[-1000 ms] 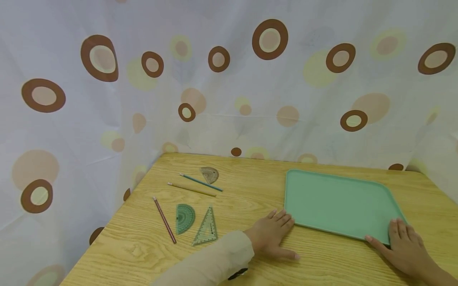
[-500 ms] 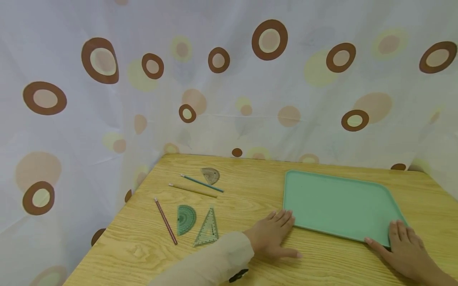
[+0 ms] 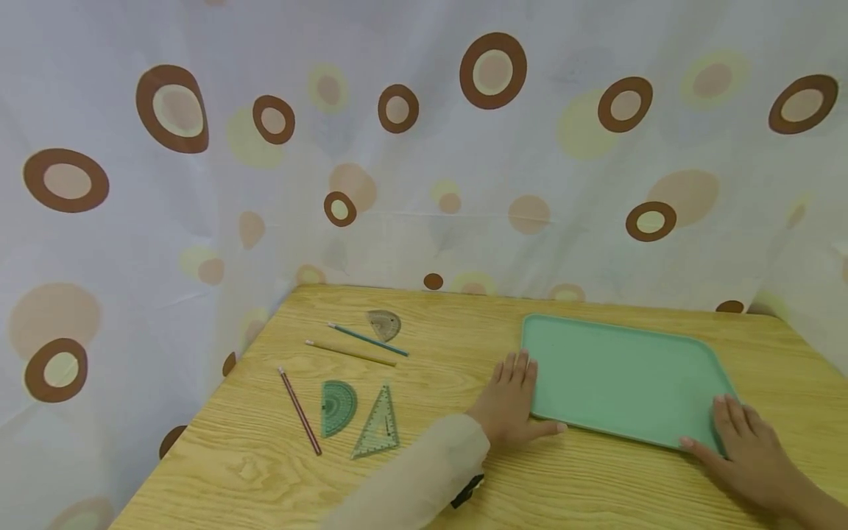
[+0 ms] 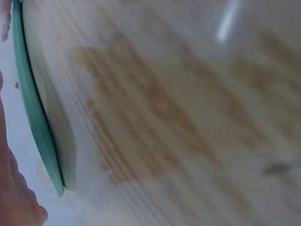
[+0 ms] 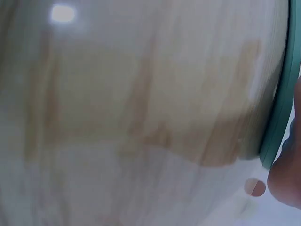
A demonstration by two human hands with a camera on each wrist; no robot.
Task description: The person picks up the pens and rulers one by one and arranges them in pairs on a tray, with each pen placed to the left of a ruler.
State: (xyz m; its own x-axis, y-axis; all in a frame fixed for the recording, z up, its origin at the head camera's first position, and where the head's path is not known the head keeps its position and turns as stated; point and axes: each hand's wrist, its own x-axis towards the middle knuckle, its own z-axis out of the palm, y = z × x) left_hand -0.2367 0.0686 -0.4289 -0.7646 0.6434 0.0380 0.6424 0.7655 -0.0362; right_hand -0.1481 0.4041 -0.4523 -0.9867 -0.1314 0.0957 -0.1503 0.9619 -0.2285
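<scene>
A flat, light green tray (image 3: 623, 375) lies on the wooden table, to the right of its middle. My left hand (image 3: 506, 403) lies along the tray's left side, fingers extended away from me and thumb stretched along the near edge. At the near right corner is my right hand (image 3: 755, 456), its straight fingers against the right side and its thumb at the near edge. The left wrist view catches the tray's rim (image 4: 40, 122) with part of the left hand (image 4: 16, 188) beside it. In the right wrist view, part of the right hand (image 5: 288, 169) shows by the rim.
On the left of the table (image 3: 450, 331) lie a red pencil (image 3: 299, 412), a yellow pencil (image 3: 351, 353), a blue pencil (image 3: 368, 339), a green protractor (image 3: 338, 408), a clear protractor (image 3: 386, 324) and a set square (image 3: 379, 427). A patterned curtain (image 3: 397, 177) hangs behind.
My left hand has moved forward and turned, from the tray's near left corner to along its left side. My right hand has shifted slightly forward at the right corner.
</scene>
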